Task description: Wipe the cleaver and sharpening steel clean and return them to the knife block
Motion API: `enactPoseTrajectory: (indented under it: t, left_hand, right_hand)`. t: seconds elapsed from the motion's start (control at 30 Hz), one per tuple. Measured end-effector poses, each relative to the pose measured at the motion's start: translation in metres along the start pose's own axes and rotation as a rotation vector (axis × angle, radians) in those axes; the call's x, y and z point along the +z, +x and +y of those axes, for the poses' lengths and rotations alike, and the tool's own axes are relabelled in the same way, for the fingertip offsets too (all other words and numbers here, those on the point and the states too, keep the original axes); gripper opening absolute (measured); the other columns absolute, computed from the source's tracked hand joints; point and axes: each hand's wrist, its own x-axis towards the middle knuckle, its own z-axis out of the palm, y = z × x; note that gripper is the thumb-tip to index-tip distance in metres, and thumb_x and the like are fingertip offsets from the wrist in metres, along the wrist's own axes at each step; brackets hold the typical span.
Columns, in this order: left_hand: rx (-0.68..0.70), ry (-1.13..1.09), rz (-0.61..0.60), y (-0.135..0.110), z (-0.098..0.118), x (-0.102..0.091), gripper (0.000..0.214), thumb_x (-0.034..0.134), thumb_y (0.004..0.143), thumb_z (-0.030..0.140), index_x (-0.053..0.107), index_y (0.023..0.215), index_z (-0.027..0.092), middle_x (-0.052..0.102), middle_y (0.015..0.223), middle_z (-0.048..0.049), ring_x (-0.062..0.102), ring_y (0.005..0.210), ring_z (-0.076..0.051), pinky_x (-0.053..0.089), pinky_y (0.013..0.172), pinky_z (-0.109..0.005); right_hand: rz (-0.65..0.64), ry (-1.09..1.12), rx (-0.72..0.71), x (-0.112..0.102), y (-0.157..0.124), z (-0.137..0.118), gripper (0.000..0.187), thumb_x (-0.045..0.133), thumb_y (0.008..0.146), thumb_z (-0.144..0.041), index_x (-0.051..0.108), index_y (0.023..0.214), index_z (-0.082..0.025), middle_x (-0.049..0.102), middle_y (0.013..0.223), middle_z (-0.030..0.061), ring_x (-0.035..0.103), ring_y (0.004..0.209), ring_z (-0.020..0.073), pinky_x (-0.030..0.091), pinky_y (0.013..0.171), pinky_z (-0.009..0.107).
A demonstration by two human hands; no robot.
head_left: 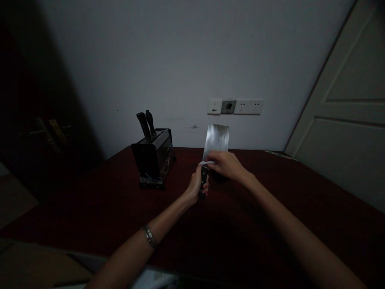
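Observation:
My left hand [197, 184] is closed round the dark handle of a cleaver [216, 138], which stands upright with its broad shiny blade pointing up over the dark red table [270, 208]. My right hand [225, 164] is closed over the base of the blade; a thin pale strip, maybe a cloth or paper, shows under its fingers. A bracelet sits on my left wrist. To the left, a black knife block [154, 158] stands on the table with two dark knife handles [146, 123] sticking out of its top.
A white wall lies behind the table, with a row of sockets [235, 106] just above the blade. A pale door [349, 120] stands at the right. A dark door with a handle [49, 130] is at the left. Papers lie at the near table edge.

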Motion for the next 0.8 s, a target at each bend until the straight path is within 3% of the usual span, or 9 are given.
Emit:
enactPoseTrajectory:
  t: [0.17, 0.23, 0.33, 0.43, 0.5, 0.7, 0.8]
  left_hand:
    - [0.01, 0.003, 0.004, 0.003, 0.007, -0.008, 0.06, 0.022, 0.076, 0.074, 0.036, 0.055, 0.02, 0.031, 0.035, 0.0071, 0.028, 0.026, -0.006, 0.029, 0.033, -0.02]
    - [0.022, -0.006, -0.007, 0.005, 0.008, -0.012, 0.06, 0.022, 0.077, 0.074, 0.036, 0.055, 0.02, 0.032, 0.036, 0.007, 0.028, 0.026, -0.006, 0.029, 0.033, -0.02]
    - [0.038, -0.033, -0.013, 0.006, 0.007, -0.014, 0.059, 0.025, 0.076, 0.073, 0.038, 0.057, 0.019, 0.031, 0.037, 0.0074, 0.028, 0.027, -0.006, 0.028, 0.033, -0.019]
    - [0.062, -0.058, -0.013, 0.006, 0.01, -0.012, 0.057, 0.029, 0.075, 0.073, 0.041, 0.061, 0.019, 0.032, 0.038, 0.0077, 0.029, 0.028, -0.007, 0.029, 0.034, -0.019]
    - [0.071, -0.078, -0.039, 0.005, 0.013, -0.011, 0.057, 0.029, 0.075, 0.073, 0.042, 0.064, 0.019, 0.033, 0.039, 0.0076, 0.03, 0.028, -0.007, 0.03, 0.034, -0.019]
    - [0.13, -0.094, -0.098, 0.004, 0.017, -0.012, 0.053, 0.03, 0.079, 0.068, 0.045, 0.071, 0.018, 0.036, 0.042, 0.0076, 0.031, 0.03, -0.006, 0.031, 0.036, -0.019]
    - [0.157, -0.094, -0.132, 0.002, 0.02, -0.013, 0.051, 0.031, 0.081, 0.066, 0.047, 0.074, 0.017, 0.036, 0.044, 0.007, 0.032, 0.031, -0.007, 0.032, 0.036, -0.019]
  right_hand:
    - [0.291, 0.208, 0.187, -0.011, -0.015, 0.025, 0.018, 0.057, 0.077, -0.035, 0.062, 0.076, -0.019, 0.064, 0.077, 0.0032, 0.058, 0.072, 0.0161, 0.04, 0.064, 0.027]
    - [0.314, 0.256, 0.256, -0.016, -0.023, 0.031, 0.019, 0.057, 0.076, -0.036, 0.063, 0.076, -0.018, 0.065, 0.077, 0.0035, 0.058, 0.072, 0.0166, 0.041, 0.066, 0.027]
    - [0.112, 0.326, 0.344, -0.012, -0.036, 0.038, 0.022, 0.057, 0.075, -0.038, 0.063, 0.077, -0.017, 0.065, 0.076, 0.0042, 0.058, 0.068, 0.0173, 0.041, 0.063, 0.028]
    - [-0.145, 0.345, 0.371, 0.005, -0.05, 0.042, 0.026, 0.057, 0.074, -0.04, 0.063, 0.079, -0.016, 0.065, 0.077, 0.0053, 0.058, 0.069, 0.0179, 0.04, 0.061, 0.027]
    - [-0.238, 0.334, 0.401, 0.02, -0.058, 0.044, 0.028, 0.056, 0.075, -0.041, 0.061, 0.08, -0.015, 0.065, 0.078, 0.0059, 0.059, 0.07, 0.0179, 0.04, 0.06, 0.026]
    - [-0.332, 0.154, 0.514, 0.046, -0.073, 0.037, 0.027, 0.05, 0.08, -0.043, 0.059, 0.086, -0.018, 0.066, 0.084, 0.0068, 0.061, 0.072, 0.0189, 0.037, 0.057, 0.026]
    - [-0.335, -0.001, 0.478, 0.049, -0.075, 0.031, 0.025, 0.047, 0.082, -0.04, 0.058, 0.09, -0.018, 0.066, 0.087, 0.0083, 0.061, 0.077, 0.0209, 0.037, 0.059, 0.027]
